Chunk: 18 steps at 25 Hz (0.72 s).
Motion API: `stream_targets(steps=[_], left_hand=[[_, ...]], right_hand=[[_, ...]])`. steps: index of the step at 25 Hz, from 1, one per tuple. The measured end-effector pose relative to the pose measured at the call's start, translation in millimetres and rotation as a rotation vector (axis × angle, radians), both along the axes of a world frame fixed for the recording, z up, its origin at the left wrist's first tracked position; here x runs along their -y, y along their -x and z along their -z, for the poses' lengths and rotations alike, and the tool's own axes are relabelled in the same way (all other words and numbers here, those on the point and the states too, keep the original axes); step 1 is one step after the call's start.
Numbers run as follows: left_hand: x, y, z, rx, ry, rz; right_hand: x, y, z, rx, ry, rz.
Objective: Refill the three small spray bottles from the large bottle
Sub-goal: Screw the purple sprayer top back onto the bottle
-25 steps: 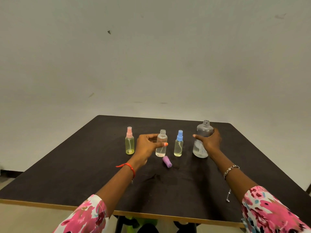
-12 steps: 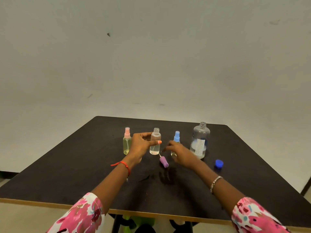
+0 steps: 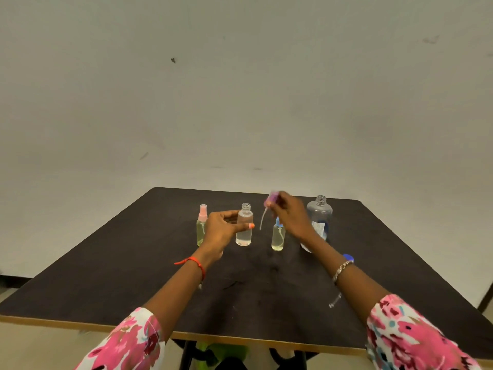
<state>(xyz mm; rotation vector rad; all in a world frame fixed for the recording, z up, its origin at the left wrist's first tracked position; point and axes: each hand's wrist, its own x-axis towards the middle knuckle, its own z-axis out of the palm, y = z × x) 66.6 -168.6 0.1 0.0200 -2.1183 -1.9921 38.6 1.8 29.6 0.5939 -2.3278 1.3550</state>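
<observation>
- Head view, centre of the frame: the uncapped small bottle (image 3: 244, 225) stood upright on the table (image 3: 133, 263), partly filled with clear liquid. The left hand (image 3: 222, 231) curled round its left side, thumb across its front.
- Just right of it and higher, the right hand (image 3: 289, 214) pinched the purple spray cap (image 3: 272, 197), blurred and held above the table, its dip tube (image 3: 263, 218) hanging down-left.
- Below that hand stood the blue-capped small bottle (image 3: 278, 236). The pink-capped small bottle (image 3: 202, 225) stood left of the left hand. Both held yellowish liquid.
- The large bottle (image 3: 319, 214), open-necked, stood right of centre behind the right wrist.
- A blue cap (image 3: 348, 257) lay lower right, partly hidden by the right forearm.
</observation>
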Motion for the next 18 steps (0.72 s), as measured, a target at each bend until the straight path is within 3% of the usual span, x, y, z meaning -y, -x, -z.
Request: stream_targets(steps=[2,5,18], left_hand=[[-3,-1,-1,0.006,0.011,-0.006],[-8,-2,-5,0.014,0.026,-0.015],[-18,-16,-26,-0.05,0.019,0.021]], right_hand=[[3,-3,-36,-0.038,0.243,0.051],[5,-10,-75,-0.093,0.331,0.03],[17,-25,-57,-0.033,-0.207,-0.072]])
